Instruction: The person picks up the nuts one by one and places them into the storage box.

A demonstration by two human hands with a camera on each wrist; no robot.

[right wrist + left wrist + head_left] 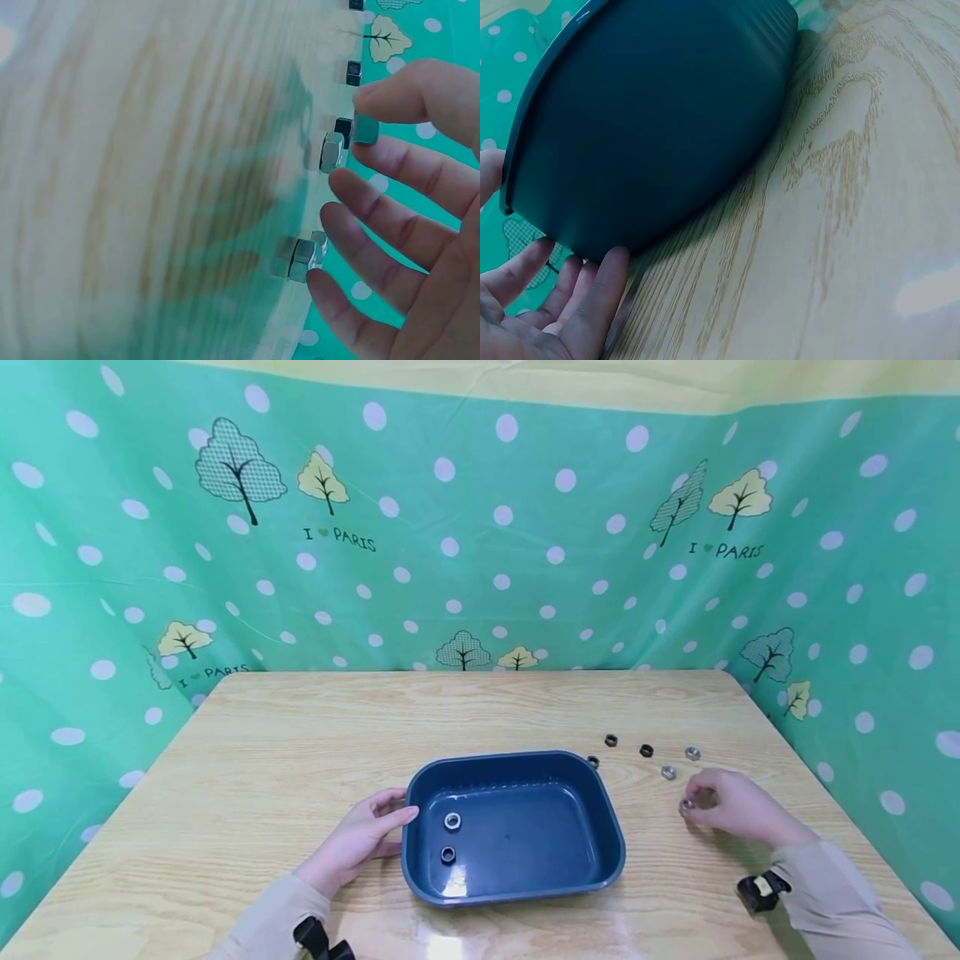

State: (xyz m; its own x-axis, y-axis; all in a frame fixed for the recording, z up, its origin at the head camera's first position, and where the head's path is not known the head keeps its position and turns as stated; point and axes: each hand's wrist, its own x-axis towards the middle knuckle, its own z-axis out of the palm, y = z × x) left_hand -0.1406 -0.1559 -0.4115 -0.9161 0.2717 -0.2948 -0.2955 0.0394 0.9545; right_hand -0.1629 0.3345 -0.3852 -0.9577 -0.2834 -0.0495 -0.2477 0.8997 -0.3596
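Observation:
A dark blue plastic tray [517, 827] stands on the table, and my left hand [363, 839] holds its left side. That thumb lies over the rim while the fingers [604, 292] touch the outer wall from below. Inside the tray lie a silver hex nut [452, 822] and a dark hex nut [447, 854]. To the right of the tray, my right hand [738, 810] pinches a hex nut [365, 128] between thumb and forefinger, just above the tabletop. Its other fingers are spread, close to silver nuts [303, 260] in the right wrist view.
Beyond the right hand lie silver nuts [668, 772] and black nuts [647, 750]. One dark nut [593, 761] is partly hidden by the tray's far right corner. A green dotted curtain [480, 527] hangs around the wooden table [315, 735].

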